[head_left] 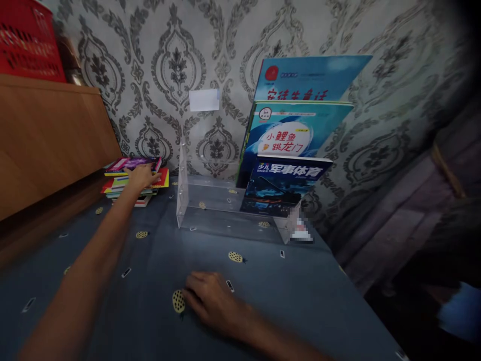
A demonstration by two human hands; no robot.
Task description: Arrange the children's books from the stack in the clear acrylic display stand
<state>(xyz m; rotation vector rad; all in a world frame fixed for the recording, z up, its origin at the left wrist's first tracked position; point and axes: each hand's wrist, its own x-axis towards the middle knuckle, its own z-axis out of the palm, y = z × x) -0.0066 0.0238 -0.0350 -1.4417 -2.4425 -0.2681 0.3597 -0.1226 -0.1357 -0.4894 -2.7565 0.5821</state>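
Note:
My left hand (pixel 142 178) reaches to a stack of books (pixel 130 188) at the left. Its fingers are spread over the front of the stack and touch the purple-covered top book (pixel 130 164); I see no grip round it. My right hand (pixel 210 298) rests on the tablecloth near the front, fingers curled in, with nothing visible in them. A clear acrylic book rack (pixel 182 195) stands against the wall. In its right part three books lean upright in tiers: a dark military book (pixel 283 185), a teal storybook (pixel 296 128) and a blue book (pixel 308 75) at the back.
A dark blue tablecloth (pixel 158 281) with pineapple prints covers the table. At the left stands a wooden cabinet (pixel 52 135) with a red basket (pixel 32 45) on it. Patterned wallpaper (pixel 150 65) is behind. A grey curtain (pixel 398 200) hangs at the right, past the table edge.

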